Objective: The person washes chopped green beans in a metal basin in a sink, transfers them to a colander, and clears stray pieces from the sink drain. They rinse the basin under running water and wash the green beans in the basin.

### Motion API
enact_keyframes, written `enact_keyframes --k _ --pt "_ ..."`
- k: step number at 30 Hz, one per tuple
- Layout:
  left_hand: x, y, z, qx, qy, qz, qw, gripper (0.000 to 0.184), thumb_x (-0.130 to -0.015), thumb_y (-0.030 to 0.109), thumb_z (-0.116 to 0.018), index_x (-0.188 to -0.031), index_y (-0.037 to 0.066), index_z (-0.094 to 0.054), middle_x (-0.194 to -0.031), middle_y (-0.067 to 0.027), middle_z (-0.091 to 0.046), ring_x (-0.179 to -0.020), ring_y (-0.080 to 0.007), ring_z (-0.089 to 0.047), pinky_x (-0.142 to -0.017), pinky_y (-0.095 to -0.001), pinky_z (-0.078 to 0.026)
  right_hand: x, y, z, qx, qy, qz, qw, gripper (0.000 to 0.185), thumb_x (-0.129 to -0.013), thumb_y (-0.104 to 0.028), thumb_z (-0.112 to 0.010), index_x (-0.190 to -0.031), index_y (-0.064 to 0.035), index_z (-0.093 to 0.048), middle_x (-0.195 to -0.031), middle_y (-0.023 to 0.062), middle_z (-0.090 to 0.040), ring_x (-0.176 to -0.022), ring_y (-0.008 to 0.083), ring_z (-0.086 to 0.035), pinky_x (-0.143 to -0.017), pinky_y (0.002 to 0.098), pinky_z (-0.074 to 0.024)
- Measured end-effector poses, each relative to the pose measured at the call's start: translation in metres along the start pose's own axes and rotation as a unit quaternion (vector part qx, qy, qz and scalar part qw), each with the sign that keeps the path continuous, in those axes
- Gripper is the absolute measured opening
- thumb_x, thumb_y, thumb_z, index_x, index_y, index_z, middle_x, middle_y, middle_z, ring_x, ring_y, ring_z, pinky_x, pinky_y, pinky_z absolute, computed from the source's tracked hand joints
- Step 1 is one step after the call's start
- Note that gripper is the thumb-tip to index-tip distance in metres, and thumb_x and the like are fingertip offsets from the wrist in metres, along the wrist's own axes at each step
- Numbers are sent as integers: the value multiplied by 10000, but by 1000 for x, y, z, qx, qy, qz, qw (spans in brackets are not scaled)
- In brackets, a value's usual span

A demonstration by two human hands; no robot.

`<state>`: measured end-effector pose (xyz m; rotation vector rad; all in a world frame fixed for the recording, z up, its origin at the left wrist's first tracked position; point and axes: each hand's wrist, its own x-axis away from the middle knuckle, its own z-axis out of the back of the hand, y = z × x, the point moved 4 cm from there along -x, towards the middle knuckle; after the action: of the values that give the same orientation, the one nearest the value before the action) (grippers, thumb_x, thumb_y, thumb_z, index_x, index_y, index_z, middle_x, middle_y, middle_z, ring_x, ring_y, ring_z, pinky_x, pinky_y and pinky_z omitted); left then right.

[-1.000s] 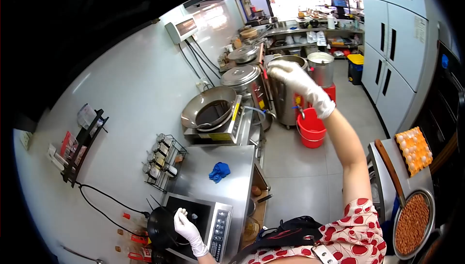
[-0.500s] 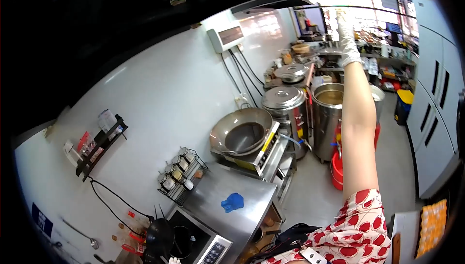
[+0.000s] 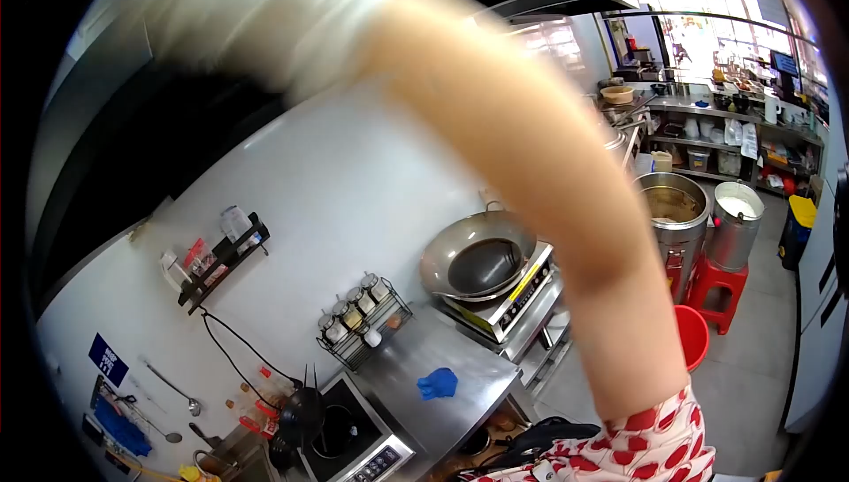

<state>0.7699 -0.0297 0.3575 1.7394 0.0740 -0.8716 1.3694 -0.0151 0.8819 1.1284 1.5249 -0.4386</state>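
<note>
My right hand, in a whitish glove, sweeps across the top left of the view, close to the camera. Motion smears it and its fingers do not show, so I cannot tell whether it holds anything. The bare forearm rises from a red-and-white patterned sleeve at the lower right. It passes in front of the wall and part of the floor. My left hand is out of view. Below the raised arm, a crumpled blue item lies on the steel counter.
A wok with dark liquid sits on a cooker. Beside the counter's jar rack is a cooktop with a black pan. Further right stand a large steel pot, a pail on a red stool and a red bucket.
My right arm has swung from stretched straight ahead to bent across the upper left, near the camera. The view has shifted, and a white-gloved bit at the bottom edge has gone from sight.
</note>
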Motion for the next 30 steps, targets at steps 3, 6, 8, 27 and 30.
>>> enact_keyframes --k 3,6,8,27,30 --pt "18 10 -24 -17 19 53 998 243 -927 128 -479 -1008 -67 -600 -903 -144 -632 -802 -217 -602 -701 -306 -503 22 -135 -46 -221 -67 122 965 280 -797 -336 -608 -810 -57 -636 -739 79 -621 -720 259 -603 -605 382 -485" --pt "32 2 -28 -25 25 97 995 259 -943 133 -463 -1016 -72 -602 -915 -146 -643 -820 -206 -615 -723 -299 -509 81 -263 -54 -429 -173 262 847 286 -779 -335 -617 -757 -51 -646 -690 88 -622 -680 273 -608 -585 391 -487" --pt "39 -26 -12 -20 28 117 992 270 -953 137 -452 -1022 -76 -603 -923 -148 -650 -833 -199 -623 -737 -295 -513 145 -304 -51 -526 -314 324 722 291 -767 -333 -623 -721 -47 -653 -657 94 -623 -653 283 -611 -571 397 -488" --pt "46 -22 227 -84 31 342 935 223 -936 109 -500 -1067 -37 -606 -852 -74 -655 -766 -109 -599 -730 -224 -477 364 -403 -175 -411 -782 -50 467 437 -828 -251 -645 -1172 2 -558 -1046 208 -622 -958 383 -592 -822 398 -471" --pt "10 -27 282 -124 60 360 923 214 -928 111 -514 -1046 -34 -619 -799 -46 -633 -720 -98 -570 -690 -223 -465 332 -504 -204 -483 -734 -80 470 422 -845 -254 -624 -1179 -6 -550 -987 199 -626 -891 363 -605 -772 388 -485"
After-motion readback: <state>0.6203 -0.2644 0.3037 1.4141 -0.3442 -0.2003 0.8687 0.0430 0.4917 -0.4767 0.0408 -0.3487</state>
